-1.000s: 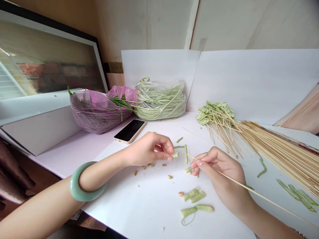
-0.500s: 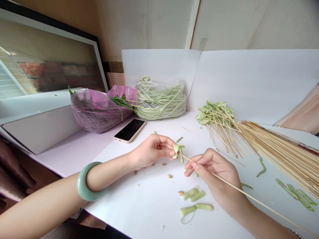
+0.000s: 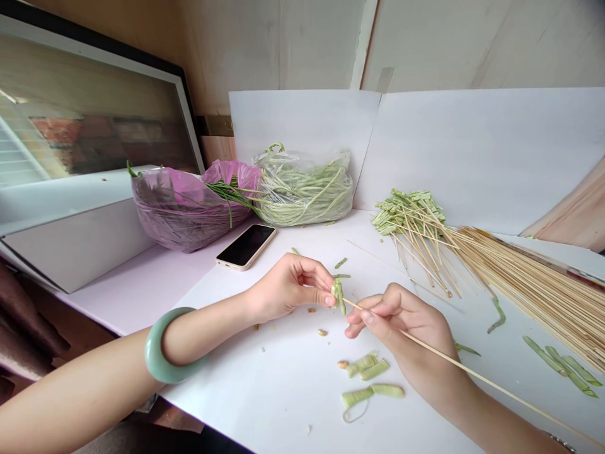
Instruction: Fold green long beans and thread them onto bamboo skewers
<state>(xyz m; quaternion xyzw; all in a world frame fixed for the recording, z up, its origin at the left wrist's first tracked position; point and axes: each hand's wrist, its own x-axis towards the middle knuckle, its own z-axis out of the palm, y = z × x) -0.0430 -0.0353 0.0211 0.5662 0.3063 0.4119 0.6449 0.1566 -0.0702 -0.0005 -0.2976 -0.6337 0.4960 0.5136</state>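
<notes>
My left hand [image 3: 302, 285], with a pale green bangle [image 3: 163, 345] on its wrist, pinches a small bundle of green bean pieces [image 3: 338, 296] above the white table. In my right hand [image 3: 401, 321] is a thin wooden skewer [image 3: 477, 373], held between thumb and fingers. The skewer's far end meets the bean pieces at my left fingertips; whether it has gone into them is hidden. Below my hands lie short cut bean pieces [image 3: 373, 366] and a knotted-looking longer piece [image 3: 373, 393].
A purple bag [image 3: 184, 208], a clear bag of long beans [image 3: 307, 192] and a phone [image 3: 246, 246] are at the back left. Skewered beans [image 3: 411, 211] and a pile of bare skewers [image 3: 534, 277] lie right, near loose bean pieces [image 3: 562, 369].
The bean pieces at my left fingertips have turned and sit closer together. My right fingers have shifted slightly along the skewer area, nearer the left hand.
</notes>
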